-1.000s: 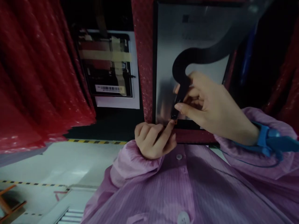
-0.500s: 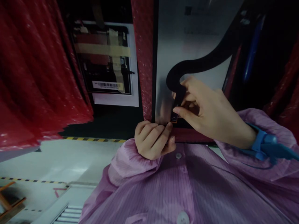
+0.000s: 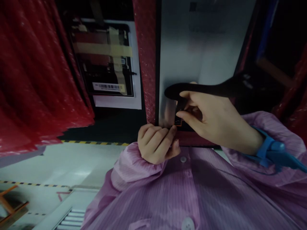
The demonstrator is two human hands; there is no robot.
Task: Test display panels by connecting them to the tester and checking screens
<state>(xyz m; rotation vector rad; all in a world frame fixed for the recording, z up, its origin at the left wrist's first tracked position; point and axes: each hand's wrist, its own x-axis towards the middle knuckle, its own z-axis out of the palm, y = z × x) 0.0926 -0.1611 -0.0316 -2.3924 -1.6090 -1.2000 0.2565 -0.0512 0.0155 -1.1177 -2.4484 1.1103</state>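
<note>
A black ribbon cable runs in from the right and bends down over a silvery-grey flat panel. My right hand pinches the cable near its end between thumb and fingers. That end is dark with an orange edge and lies at the panel's near edge. My left hand is curled closed just below it, its index fingertip against the orange edge. Whatever lies inside the curled left fingers is hidden. A blue wrist strap is round my right wrist.
Left of the panel, a black-framed device with yellow tape and a barcode label rests on a white sheet. Red bubble wrap hangs at the left, and a red strip divides the two areas. Yellow-black tape borders the bench.
The cable's long right part has dropped toward my right hand, so its loop is flatter and lower. My right hand has shifted very slightly, and my left hand stays in place.
</note>
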